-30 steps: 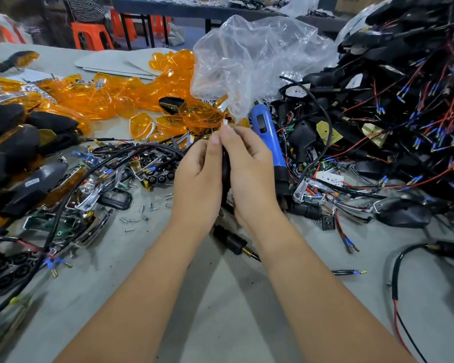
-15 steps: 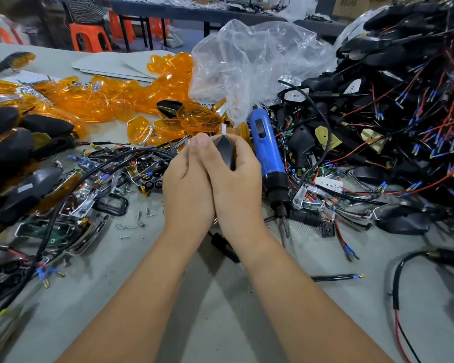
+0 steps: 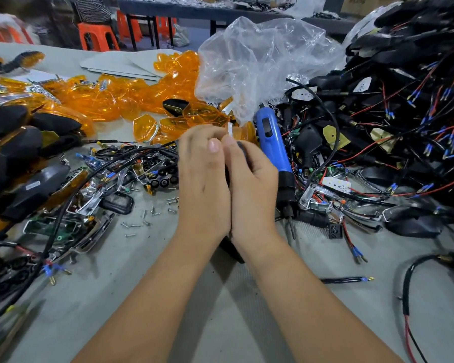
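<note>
Left hand (image 3: pixel 203 187) and right hand (image 3: pixel 253 184) apparently clasp a dark part (image 3: pixel 243 150).

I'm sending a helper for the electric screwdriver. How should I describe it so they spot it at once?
Find the big crumpled clear plastic bag at the back. Below it, beside the right hand, lies the screwdriver, bit toward the person. It alone has a bright blue body.

I make out a black housing (image 3: pixel 241 151) clasped between the left hand (image 3: pixel 202 184) and the right hand (image 3: pixel 253 184) and mostly hidden, held roughly upright above the table. Its dark lower end pokes out below the wrists, and a small pale tab (image 3: pixel 230 131) juts up at the fingertips.
</note>
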Demonstrator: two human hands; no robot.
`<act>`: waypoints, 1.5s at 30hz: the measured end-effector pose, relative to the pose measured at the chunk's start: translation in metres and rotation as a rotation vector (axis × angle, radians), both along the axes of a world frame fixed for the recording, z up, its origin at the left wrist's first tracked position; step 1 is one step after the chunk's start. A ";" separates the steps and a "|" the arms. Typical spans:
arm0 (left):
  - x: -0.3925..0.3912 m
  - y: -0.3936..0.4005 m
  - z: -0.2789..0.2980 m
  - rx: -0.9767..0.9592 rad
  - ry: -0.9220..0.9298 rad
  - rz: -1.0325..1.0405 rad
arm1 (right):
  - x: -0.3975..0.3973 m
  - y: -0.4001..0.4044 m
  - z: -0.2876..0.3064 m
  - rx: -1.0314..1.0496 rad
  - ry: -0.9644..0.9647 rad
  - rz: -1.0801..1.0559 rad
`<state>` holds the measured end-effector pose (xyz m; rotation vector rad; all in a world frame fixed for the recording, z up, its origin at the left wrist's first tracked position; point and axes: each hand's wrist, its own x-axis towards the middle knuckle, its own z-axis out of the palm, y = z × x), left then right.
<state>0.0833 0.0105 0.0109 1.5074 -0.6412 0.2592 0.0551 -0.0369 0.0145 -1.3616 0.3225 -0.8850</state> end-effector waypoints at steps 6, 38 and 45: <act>0.001 0.003 -0.002 0.015 0.139 -0.103 | 0.001 0.000 -0.004 0.100 0.148 0.216; 0.002 0.005 0.008 -0.271 0.566 -0.368 | 0.001 -0.011 0.002 -0.162 0.239 0.078; 0.011 0.013 0.014 -0.521 0.743 -0.410 | -0.003 -0.010 0.004 -0.291 0.284 0.236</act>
